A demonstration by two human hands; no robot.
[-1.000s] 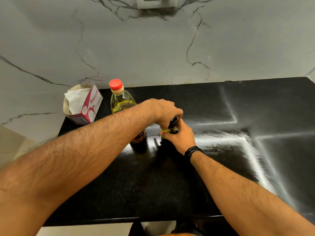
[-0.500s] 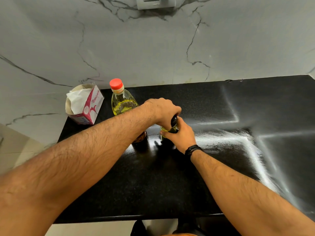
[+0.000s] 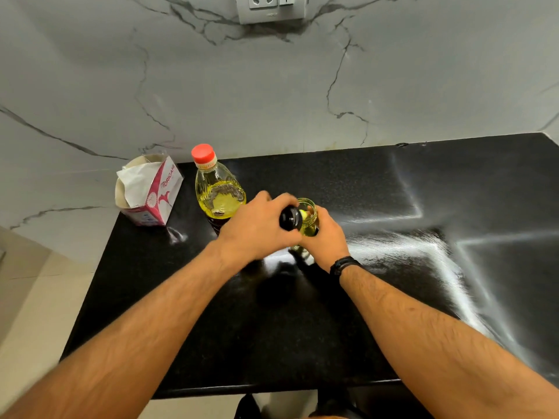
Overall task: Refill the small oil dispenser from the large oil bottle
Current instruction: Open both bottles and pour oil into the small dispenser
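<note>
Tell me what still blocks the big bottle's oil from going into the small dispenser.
The large oil bottle keeps its red cap on. The small dispenser is open: the left hand holds its black top off the mouth.

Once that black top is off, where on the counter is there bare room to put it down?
Bare black counter lies along the front edge between the two forearms, and wide to the right of the right hand. It is crowded at the back left: tissue box, large oil bottle, left hand with the black top, small dispenser.
</note>
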